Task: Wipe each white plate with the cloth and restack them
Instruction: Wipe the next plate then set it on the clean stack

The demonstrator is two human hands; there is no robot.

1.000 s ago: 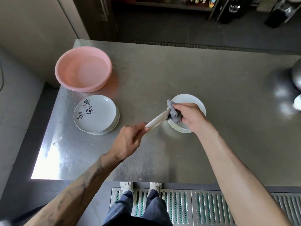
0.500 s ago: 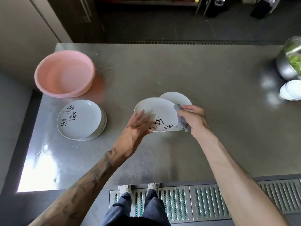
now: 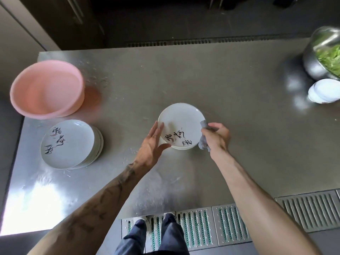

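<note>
One plate (image 3: 181, 124) lies between left hand (image 3: 150, 146) and right hand's (image 3: 217, 138) cloth (image 3: 203, 142).

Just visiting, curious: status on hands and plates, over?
Left hand open, against round white inscribed plate on centre stack. Right hand grips crumpled grey cloth beside it. Nothing blocking.

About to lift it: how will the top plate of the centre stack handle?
The top plate looks glossy and glazed, so probably slippery. It seems rigid ceramic, likely to chip if knocked on the plate beneath. Shallow and low-rimmed, it should slide rather than tip if the left hand pushes it.
</note>
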